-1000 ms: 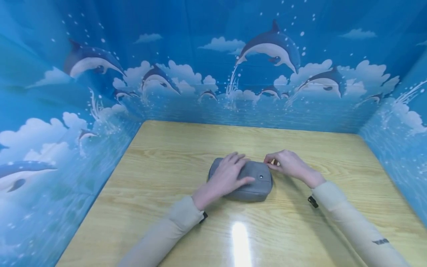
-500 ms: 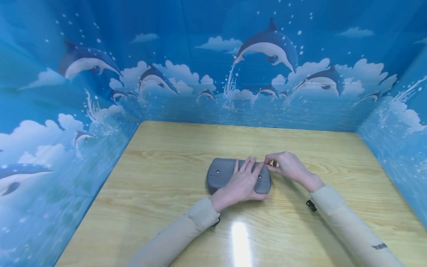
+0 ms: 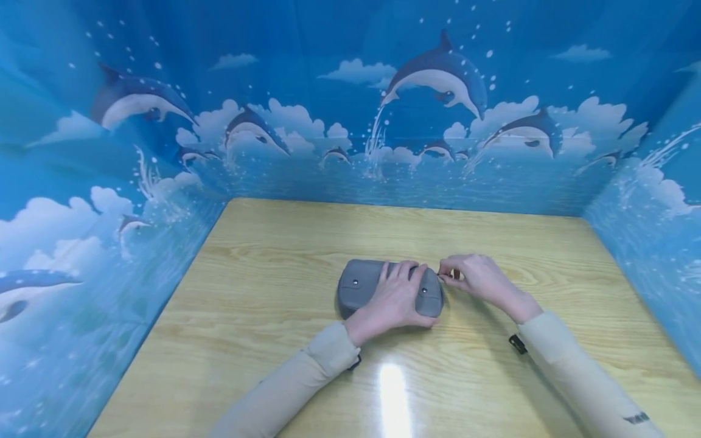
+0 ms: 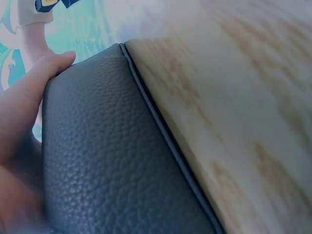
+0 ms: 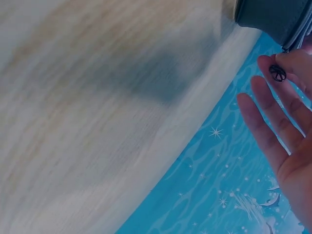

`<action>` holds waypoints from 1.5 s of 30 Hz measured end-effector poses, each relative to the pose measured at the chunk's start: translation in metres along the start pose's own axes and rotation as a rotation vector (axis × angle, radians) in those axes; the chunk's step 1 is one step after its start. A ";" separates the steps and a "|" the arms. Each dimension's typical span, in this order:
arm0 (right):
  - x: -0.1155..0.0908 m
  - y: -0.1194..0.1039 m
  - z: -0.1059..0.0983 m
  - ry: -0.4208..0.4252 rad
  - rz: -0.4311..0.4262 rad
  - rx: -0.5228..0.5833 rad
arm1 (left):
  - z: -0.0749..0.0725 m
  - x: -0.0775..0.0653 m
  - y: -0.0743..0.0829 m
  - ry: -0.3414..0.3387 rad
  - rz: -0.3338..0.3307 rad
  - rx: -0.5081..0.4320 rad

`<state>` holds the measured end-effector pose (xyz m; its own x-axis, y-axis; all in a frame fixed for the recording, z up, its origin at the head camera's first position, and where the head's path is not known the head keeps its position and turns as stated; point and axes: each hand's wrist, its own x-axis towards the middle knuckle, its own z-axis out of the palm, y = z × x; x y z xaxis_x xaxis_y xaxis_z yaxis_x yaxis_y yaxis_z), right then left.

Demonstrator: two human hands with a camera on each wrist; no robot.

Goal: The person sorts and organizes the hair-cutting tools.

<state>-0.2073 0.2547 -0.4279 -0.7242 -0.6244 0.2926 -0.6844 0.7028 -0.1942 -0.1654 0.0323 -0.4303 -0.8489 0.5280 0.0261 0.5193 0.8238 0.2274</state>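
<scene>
A grey leather-look zip pouch [image 3: 358,295] with two metal snaps lies on the wooden table. My left hand [image 3: 391,298] grips it across its right half, fingers over the top toward the far edge and thumb along the near side. In the left wrist view the thumb lies at the edge of the pouch's pebbled side [image 4: 107,141]. At the pouch's far right corner, my right hand [image 3: 484,281] pinches the zipper pull [image 5: 277,73], whose round dark end shows between thumb and forefinger in the right wrist view. The other fingers of that hand are spread.
The light wood table [image 3: 274,243] reaches to blue dolphin-print curtains [image 3: 306,176] at the back and both sides. A bright light reflection [image 3: 394,395] lies on the table in front of the pouch.
My left hand slid right across the pouch, uncovering the left snap, and settled over the right half. My right hand kept its pinch and moved slightly right and nearer.
</scene>
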 end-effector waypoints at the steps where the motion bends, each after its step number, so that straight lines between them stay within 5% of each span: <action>1: -0.002 -0.001 0.000 0.000 0.006 -0.003 | 0.000 0.000 0.000 0.000 -0.002 -0.001; 29: -0.045 -0.061 -0.002 0.130 -0.019 -0.017 | -0.001 -0.001 -0.002 0.005 -0.017 -0.044; 38: -0.050 -0.071 -0.001 0.159 0.007 -0.079 | -0.012 -0.004 -0.018 -0.111 0.116 -0.051; 45: -0.055 -0.078 -0.002 0.139 0.029 -0.056 | -0.014 -0.001 -0.018 -0.102 0.112 -0.005</action>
<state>-0.1142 0.2351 -0.4272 -0.7224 -0.5530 0.4152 -0.6546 0.7404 -0.1528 -0.1753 0.0142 -0.4213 -0.7713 0.6347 -0.0479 0.6092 0.7578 0.2337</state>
